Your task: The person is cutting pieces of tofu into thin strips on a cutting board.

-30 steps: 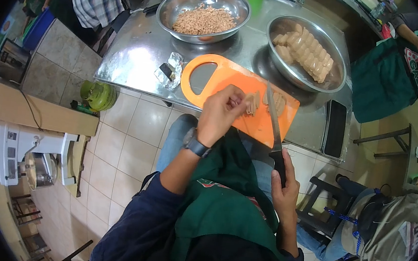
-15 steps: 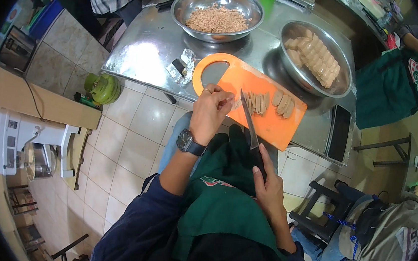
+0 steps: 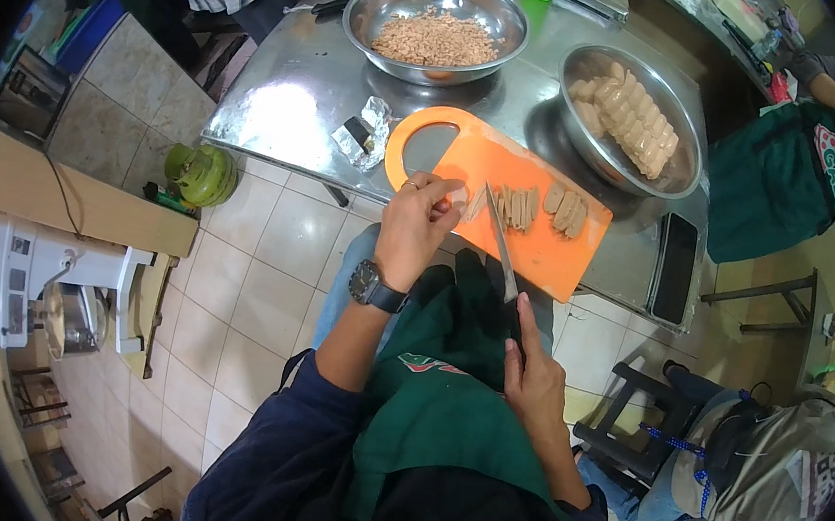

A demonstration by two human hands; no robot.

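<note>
My right hand grips the dark handle of a kitchen knife, its blade pointing away over the orange cutting board. Just left of the blade, my left hand has thumb and fingers pinched together at the board's near left edge. A thin pale scrap shows by its fingertips; whether it is held I cannot tell. Right of the blade lie sausage strips in a row, with a second group of sausage slices beside them.
On the steel table stand a metal bowl of small chopped pieces and another bowl holding packed sausages. Crumpled foil and a phone flank the board. A person in a green apron is at the right.
The knife has swung slightly, its blade turning more upright, with my right hand shifting a little. My left hand stays pinched in nearly the same place.
</note>
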